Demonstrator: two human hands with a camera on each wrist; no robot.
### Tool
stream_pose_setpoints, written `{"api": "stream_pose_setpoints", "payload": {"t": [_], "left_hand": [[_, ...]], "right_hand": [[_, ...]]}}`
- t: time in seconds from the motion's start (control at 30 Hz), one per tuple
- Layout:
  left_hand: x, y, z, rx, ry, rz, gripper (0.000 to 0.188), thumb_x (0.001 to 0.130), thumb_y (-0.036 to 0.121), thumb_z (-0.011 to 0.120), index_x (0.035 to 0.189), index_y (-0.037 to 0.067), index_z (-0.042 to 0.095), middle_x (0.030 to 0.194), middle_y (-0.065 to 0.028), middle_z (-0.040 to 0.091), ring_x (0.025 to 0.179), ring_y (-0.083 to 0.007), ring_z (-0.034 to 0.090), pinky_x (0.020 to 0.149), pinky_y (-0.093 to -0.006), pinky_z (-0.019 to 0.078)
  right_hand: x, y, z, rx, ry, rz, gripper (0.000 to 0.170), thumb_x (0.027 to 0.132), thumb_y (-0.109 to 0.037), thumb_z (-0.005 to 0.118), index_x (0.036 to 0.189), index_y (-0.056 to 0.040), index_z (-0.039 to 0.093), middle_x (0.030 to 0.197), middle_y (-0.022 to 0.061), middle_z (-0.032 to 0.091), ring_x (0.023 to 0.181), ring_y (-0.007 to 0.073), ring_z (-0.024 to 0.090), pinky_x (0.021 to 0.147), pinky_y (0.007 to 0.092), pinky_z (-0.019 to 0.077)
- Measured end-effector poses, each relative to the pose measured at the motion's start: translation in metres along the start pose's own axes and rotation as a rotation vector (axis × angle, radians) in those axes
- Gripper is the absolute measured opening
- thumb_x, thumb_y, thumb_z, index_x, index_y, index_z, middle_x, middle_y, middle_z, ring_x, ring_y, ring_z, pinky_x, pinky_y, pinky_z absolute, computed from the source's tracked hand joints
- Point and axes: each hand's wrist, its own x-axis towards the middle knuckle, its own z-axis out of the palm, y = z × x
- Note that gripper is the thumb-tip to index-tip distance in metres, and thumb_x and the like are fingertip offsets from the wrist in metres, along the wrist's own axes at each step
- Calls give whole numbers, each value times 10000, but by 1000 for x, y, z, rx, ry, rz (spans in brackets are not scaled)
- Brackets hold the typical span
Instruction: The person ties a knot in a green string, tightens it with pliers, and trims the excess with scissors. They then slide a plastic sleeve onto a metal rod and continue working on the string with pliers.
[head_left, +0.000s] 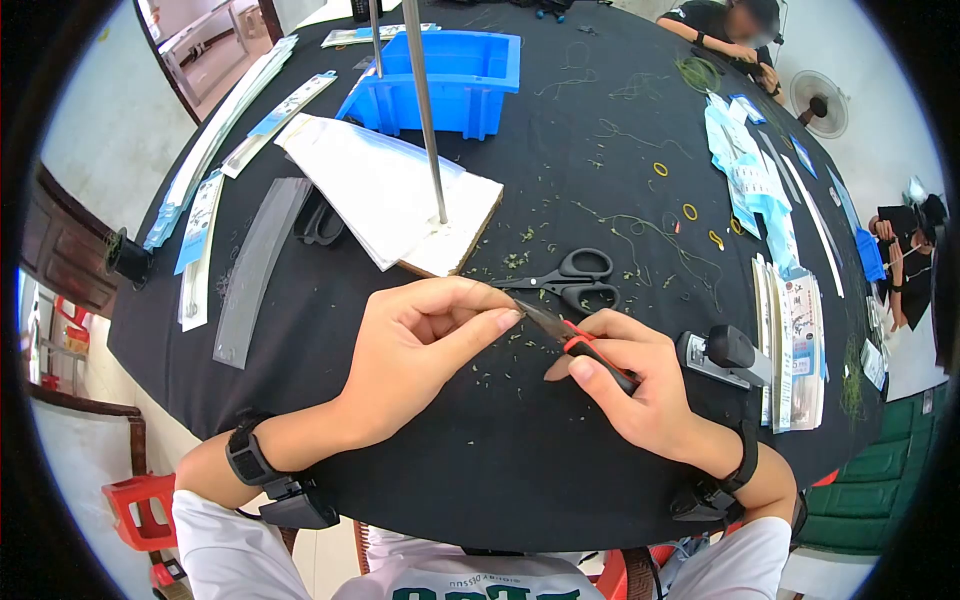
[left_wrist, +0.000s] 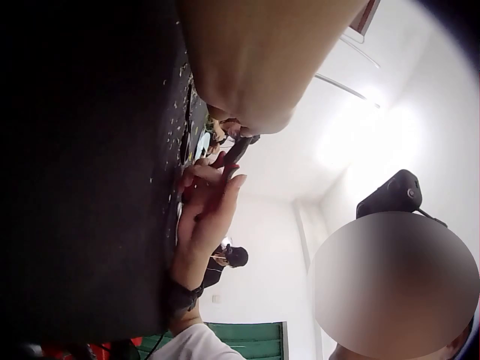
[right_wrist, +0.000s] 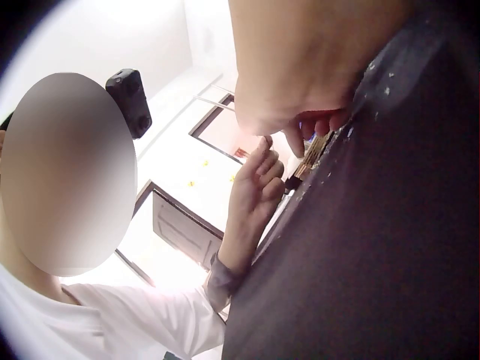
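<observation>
In the head view the right hand (head_left: 640,385) grips red-and-black handled pliers (head_left: 600,362), their jaws pointing up and left. The tips of the jaws meet the fingertips of the left hand (head_left: 420,330), whose thumb and index finger pinch something too small to make out. Just beyond the hands, black scissors (head_left: 570,282) lie on the black cloth among small green scraps. The left wrist view shows the right hand (left_wrist: 206,206) around the pliers (left_wrist: 235,154). In the right wrist view the left hand (right_wrist: 259,180) has its fingers curled; the pliers are hidden there.
A white sheet pile (head_left: 380,180) with a metal rod (head_left: 425,110) stands beyond the left hand, a blue bin (head_left: 440,85) behind it. A stapler (head_left: 725,357) and packets (head_left: 795,350) lie right. Clear strips (head_left: 262,265) lie left; green threads and yellow rings lie farther back.
</observation>
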Motion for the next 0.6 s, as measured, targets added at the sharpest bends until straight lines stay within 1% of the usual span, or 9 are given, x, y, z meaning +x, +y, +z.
{"api": "stream_pose_setpoints", "payload": {"t": [0.03, 0.13, 0.23, 0.3, 0.33, 0.37, 0.43, 0.5, 0.6], "left_hand": [[-1, 0, -1, -10, -5, -1, 143, 843, 72, 653, 941, -32, 656, 723, 5, 615, 625, 3, 493, 528, -151, 353], [1, 0, 3, -10, 15, 33, 106, 848, 62, 634, 908, -26, 638, 585, 30, 511, 425, -5, 357, 379, -184, 209], [1, -1, 1, -15, 60, 77, 95, 832, 60, 648, 892, -14, 654, 593, 28, 531, 450, -11, 379, 392, -188, 244], [-1, -3, 1, 390, 16, 376, 80, 805, 53, 668, 868, 5, 674, 589, 14, 543, 486, -22, 421, 418, -199, 291], [-3, 1, 1, 525, -27, 460, 80, 771, 43, 689, 849, 27, 689, 597, -15, 562, 504, -49, 464, 445, -212, 332], [-3, -4, 2, 613, -67, 573, 103, 743, 24, 699, 845, 37, 690, 596, -39, 557, 482, -87, 490, 434, -226, 343], [-2, -9, 5, 644, -67, 699, 133, 723, 10, 702, 850, 46, 690, 599, -45, 557, 467, -116, 497, 419, -239, 352], [-1, -13, 6, 647, -85, 719, 147, 714, 3, 702, 854, 47, 687, 593, -47, 550, 463, -126, 501, 413, -244, 354], [-1, -12, 5, 672, -113, 705, 142, 727, 5, 697, 864, 39, 680, 606, -45, 561, 470, -103, 504, 414, -245, 359]], "right_hand": [[1, -2, -1, 23, -27, 8, 194, 865, -153, 603, 825, 23, 676, 799, 87, 591, 609, 140, 525, 528, 269, 392], [1, -9, -5, 180, -79, 189, 225, 895, -155, 562, 809, 19, 677, 822, 76, 599, 673, 133, 538, 581, 265, 403], [2, -2, -9, 301, -63, 119, 258, 913, -161, 534, 792, 17, 675, 851, 72, 606, 761, 133, 553, 648, 258, 413], [1, 1, -5, 304, -24, 89, 175, 874, -132, 593, 816, 14, 669, 872, 75, 608, 823, 142, 564, 711, 267, 430], [1, -1, -2, 283, -9, 84, 148, 859, -121, 613, 825, 13, 667, 871, 75, 607, 827, 144, 567, 722, 269, 434], [1, -3, 0, 261, 7, 79, 127, 844, -110, 634, 834, 13, 664, 871, 74, 607, 832, 145, 569, 732, 271, 439], [1, -5, 0, 206, -26, 65, 95, 787, -60, 680, 846, 11, 655, 889, 71, 604, 816, 149, 576, 733, 276, 450], [2, -7, 2, 173, -33, 91, 91, 772, -41, 683, 840, 11, 652, 899, 74, 601, 811, 153, 581, 725, 274, 454], [2, -1, 4, 117, -6, -13, 114, 741, -7, 683, 850, 8, 654, 915, 91, 599, 802, 170, 587, 706, 274, 457]]}}
